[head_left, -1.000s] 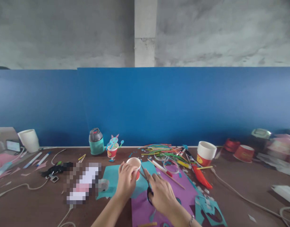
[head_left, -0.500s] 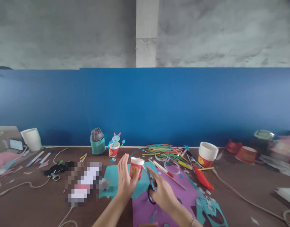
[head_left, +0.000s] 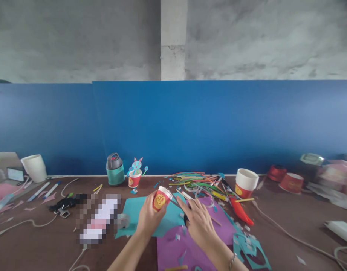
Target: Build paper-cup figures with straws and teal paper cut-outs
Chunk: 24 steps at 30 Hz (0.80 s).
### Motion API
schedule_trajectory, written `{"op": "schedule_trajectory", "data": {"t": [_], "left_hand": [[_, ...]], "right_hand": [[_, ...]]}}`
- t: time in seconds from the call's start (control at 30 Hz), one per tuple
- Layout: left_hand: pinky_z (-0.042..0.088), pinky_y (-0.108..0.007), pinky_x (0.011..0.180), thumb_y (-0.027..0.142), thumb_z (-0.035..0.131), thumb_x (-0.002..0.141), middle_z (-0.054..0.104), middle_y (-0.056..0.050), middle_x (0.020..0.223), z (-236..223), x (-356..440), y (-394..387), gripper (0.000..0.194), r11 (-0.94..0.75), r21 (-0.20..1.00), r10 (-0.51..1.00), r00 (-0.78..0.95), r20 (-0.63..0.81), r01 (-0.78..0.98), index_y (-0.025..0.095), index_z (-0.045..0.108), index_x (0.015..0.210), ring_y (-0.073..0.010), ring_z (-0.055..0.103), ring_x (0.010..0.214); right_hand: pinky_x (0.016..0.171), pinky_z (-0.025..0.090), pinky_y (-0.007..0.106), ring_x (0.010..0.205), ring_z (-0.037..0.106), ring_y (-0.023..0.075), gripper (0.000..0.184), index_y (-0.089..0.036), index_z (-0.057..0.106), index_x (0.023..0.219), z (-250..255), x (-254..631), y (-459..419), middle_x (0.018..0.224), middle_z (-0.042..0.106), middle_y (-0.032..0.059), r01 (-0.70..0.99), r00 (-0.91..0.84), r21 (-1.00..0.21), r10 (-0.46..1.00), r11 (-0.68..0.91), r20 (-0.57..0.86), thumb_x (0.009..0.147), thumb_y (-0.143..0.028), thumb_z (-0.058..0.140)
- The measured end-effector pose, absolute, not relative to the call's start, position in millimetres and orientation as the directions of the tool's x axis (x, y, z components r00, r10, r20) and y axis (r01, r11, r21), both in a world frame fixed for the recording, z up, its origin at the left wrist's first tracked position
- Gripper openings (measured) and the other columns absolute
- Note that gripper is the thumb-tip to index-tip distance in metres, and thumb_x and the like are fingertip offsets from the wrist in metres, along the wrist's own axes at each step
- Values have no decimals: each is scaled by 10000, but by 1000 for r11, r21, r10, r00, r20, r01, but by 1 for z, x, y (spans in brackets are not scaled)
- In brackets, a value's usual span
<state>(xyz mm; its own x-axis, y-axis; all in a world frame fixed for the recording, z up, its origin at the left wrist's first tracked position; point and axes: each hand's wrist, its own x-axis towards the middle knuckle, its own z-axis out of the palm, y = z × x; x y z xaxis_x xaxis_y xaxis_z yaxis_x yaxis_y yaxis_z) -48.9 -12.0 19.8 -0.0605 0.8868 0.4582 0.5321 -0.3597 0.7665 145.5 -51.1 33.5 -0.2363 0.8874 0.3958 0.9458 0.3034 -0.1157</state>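
Note:
My left hand (head_left: 148, 218) grips a small red paper cup (head_left: 161, 198) with a white rim and a yellow emblem, tilted to the right above the teal paper sheet (head_left: 133, 216). My right hand (head_left: 197, 222) holds black-handled scissors (head_left: 182, 210); their blades point up-left and touch the cup near its rim. Both hands hover over the teal sheet and a purple paper sheet (head_left: 190, 244) on the brown table (head_left: 43, 241).
Behind lie a pile of coloured sticks (head_left: 198, 180), a white-and-red cup (head_left: 246, 183), a teal jug (head_left: 115, 169), a small decorated cup with a paper bunny (head_left: 134, 176), a white cup (head_left: 34, 167), cables, pens and teal paper scraps (head_left: 251, 248). A blue partition backs the table.
The left hand lifted the cup off the teal sheet, opened briefly, then gripped it tilted. The right hand brought the scissors up to the cup's rim.

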Motion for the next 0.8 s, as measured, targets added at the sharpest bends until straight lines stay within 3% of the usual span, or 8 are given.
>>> {"op": "schedule_trajectory", "data": {"t": [0.23,0.43,0.53,0.63,0.7,0.8], "left_hand": [[460,-391,916,364,567,777,630,-157,1179,30,-47,-22,472,-272,677,920,-21,390,684,148,538,1196,-294,598,1094],[476,-429,893,392,556,768,595,-194,1204,21,-53,-15,556,-268,722,883,-137,449,637,107,499,1242,-311,596,1087],[490,-425,867,438,595,717,628,-193,1142,17,-57,-9,579,-270,827,868,-248,431,492,95,540,1180,-319,605,1054],[531,-350,683,509,625,694,691,-127,961,18,-56,-8,560,-216,952,936,-232,265,216,119,588,1094,-273,660,834],[512,-300,600,546,647,678,703,-85,839,21,-55,-9,540,-186,981,965,-180,193,56,125,625,1016,-235,652,721],[491,-274,574,592,667,646,704,-67,773,20,-53,-8,567,-178,983,973,-153,171,-37,117,656,955,-223,644,694]], "right_hand": [[878,387,395,1008,537,262,706,-350,432,1379,37,141,-53,1099,626,97,964,-224,-51,898,262,380,798,45,363],[968,356,427,1138,499,288,783,-292,392,1411,28,144,-50,1243,574,103,946,-218,-152,909,286,354,692,3,488],[1005,345,412,1168,493,289,751,-195,423,1389,20,147,-47,1258,567,126,925,-199,-265,942,272,269,656,-67,526],[1006,355,374,1189,483,285,730,-110,429,1359,14,148,-44,1287,538,166,886,-194,-383,959,261,206,638,-124,543],[972,377,359,1160,494,274,710,-125,462,1319,14,148,-43,1261,544,154,860,-199,-434,959,269,201,616,-144,553],[902,397,357,1066,527,267,579,-176,583,1155,16,148,-41,1119,599,107,859,-183,-446,965,251,189,576,-184,592]]}}
